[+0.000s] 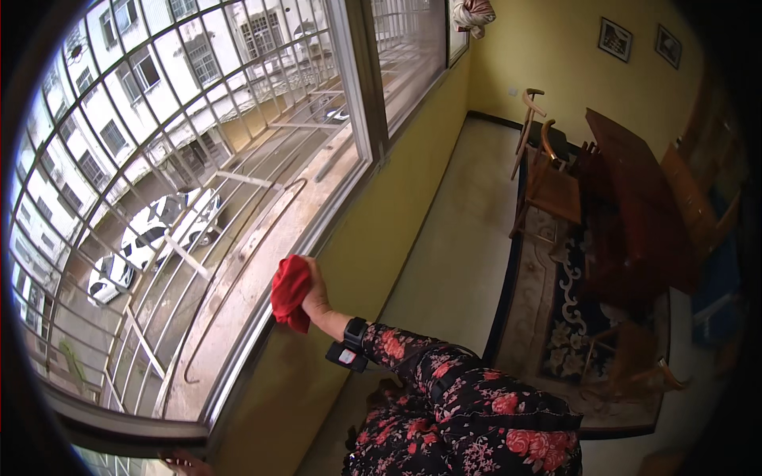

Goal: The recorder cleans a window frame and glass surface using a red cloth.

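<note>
My right hand [317,296] grips a bunched red cloth [290,291] against the metal track [262,318] along the bottom of the open window. A black strap [356,334] with a small device circles that wrist, below a floral sleeve [396,351]. Only part of my left hand [186,462] shows at the bottom edge, close to the dark window frame [131,429]. Its grip cannot be made out. Beyond the track runs a worn, stained outer ledge [238,262] with a bent metal rod [205,309] lying along it.
A metal security grille [172,137] encloses the outside of the window. Yellow wall [357,256] drops from the track to the pale floor [440,250]. To the right are a wooden chair [550,193], a dark red table [637,196] and a patterned rug [539,285]. A knotted curtain [473,16] hangs farther off.
</note>
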Tool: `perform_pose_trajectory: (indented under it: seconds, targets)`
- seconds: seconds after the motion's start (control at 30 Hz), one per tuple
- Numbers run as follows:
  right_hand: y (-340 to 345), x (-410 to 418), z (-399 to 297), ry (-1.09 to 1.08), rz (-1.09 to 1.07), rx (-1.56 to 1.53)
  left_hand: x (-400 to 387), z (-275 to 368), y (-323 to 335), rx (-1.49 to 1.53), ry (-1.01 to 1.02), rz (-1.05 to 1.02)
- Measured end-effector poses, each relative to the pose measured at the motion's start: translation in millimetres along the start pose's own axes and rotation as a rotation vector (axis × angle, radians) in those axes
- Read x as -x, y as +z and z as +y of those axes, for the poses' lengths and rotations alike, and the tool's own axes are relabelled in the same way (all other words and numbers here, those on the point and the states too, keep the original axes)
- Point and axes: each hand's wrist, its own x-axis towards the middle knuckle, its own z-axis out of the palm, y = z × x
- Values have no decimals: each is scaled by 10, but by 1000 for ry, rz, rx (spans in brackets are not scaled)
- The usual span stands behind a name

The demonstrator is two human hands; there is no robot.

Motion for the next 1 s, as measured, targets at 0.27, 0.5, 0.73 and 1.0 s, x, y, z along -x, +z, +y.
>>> perform_pose_trajectory:
  seconds: [0.27,0.5,0.73,1.0]
  targets:
    - [522,1289,126,-392,-336,734,43,682,111,17,-265,17]
    - [711,1555,589,-508,-767,774,183,381,347,235,-268,-22]
    - [315,884,174,-453,-665,775,1058,211,116,257,-443,-456]
    - [-526,-692,-248,-341,-54,610,2105,336,508,355,-917,-755]
